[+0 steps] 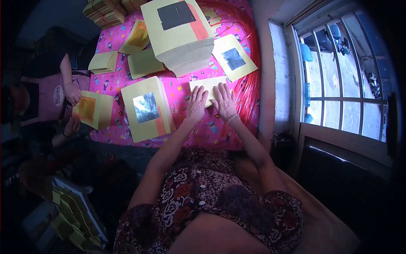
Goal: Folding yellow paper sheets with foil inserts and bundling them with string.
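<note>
- Left hand (pixel 196 103) and right hand (pixel 224 101), a short gap apart, lie palms down with fingers extended toward 12 o'clock, flat on a pale yellow paper (pixel 208 83) rather than clamped around it.
- The yellow paper rests on the pink patterned tablecloth (pixel 182 86), near the table's front edge. Its long axis appears to run crosswise, from 9 toward 3 o'clock, the right end tipped slightly away, though the hands cover much of it.
- A bracelet (pixel 233 117) circles the right wrist.
- At 9 o'clock from the hands, just beside them, sits a paper stack (pixel 131 94) topped with a silver square (pixel 146 108).
- At 11 o'clock rises a taller stack (pixel 186 55) bearing a dark square (pixel 176 15).
- At 1 o'clock, a silver-marked sheet (pixel 243 73) lies angled; red strands (pixel 250 91) spill along the table's edge at 3 o'clock.
- Farther out at 9 o'clock, a co-worker in an apron (pixel 48 91) handles a gold-squared sheet (pixel 104 106).
- Beyond the table, near 3 o'clock, light enters a barred window (pixel 341 99).
</note>
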A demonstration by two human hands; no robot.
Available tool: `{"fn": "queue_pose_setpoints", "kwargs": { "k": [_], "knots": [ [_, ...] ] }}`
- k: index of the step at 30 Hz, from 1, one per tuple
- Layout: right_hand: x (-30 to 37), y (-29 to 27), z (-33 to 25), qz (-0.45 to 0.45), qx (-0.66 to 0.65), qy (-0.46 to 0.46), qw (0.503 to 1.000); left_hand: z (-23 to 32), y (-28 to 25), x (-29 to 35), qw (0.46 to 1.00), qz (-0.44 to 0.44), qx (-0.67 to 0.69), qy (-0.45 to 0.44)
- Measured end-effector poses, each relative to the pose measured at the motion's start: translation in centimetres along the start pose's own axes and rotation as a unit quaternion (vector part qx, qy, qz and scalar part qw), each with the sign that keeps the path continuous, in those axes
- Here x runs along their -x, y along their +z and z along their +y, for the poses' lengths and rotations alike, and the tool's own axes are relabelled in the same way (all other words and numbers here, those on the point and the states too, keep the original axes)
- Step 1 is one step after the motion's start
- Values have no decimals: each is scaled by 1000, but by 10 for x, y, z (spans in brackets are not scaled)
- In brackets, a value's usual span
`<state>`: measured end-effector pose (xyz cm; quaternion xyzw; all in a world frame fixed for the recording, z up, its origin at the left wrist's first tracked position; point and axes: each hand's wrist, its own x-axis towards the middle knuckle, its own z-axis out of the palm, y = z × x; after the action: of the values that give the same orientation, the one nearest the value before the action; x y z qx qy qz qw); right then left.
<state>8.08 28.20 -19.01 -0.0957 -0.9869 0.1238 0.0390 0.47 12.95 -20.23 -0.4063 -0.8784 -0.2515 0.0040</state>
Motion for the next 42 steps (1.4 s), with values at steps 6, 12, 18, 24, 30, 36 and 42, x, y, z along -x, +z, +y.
{"fn": "queue_pose_setpoints", "kwargs": {
  "k": [6,12,18,24,30,36,42],
  "knots": [
    [-11,-20,0,-31,-11,12,999,4,-22,-17,997,-35,60,-35],
    [-30,-34,-4,-20,-32,2,999,5,-83,-1,991,-17,110,-75],
    [-35,-42,-7,15,7,-9,1000,-23,-180,69,984,76,141,-72],
    [-32,-80,-82,7,-110,-140,984,-65,-236,143,992,32,87,-85],
    [-10,-71,-167,-71,-135,-289,945,-76,-234,162,995,-35,60,-77],
    [-2,-56,-192,-73,-94,-340,933,-81,-222,162,996,-33,53,-59],
    [-5,-48,-192,-121,-71,-336,931,-90,-213,165,995,-23,63,-75]
  ]
}}
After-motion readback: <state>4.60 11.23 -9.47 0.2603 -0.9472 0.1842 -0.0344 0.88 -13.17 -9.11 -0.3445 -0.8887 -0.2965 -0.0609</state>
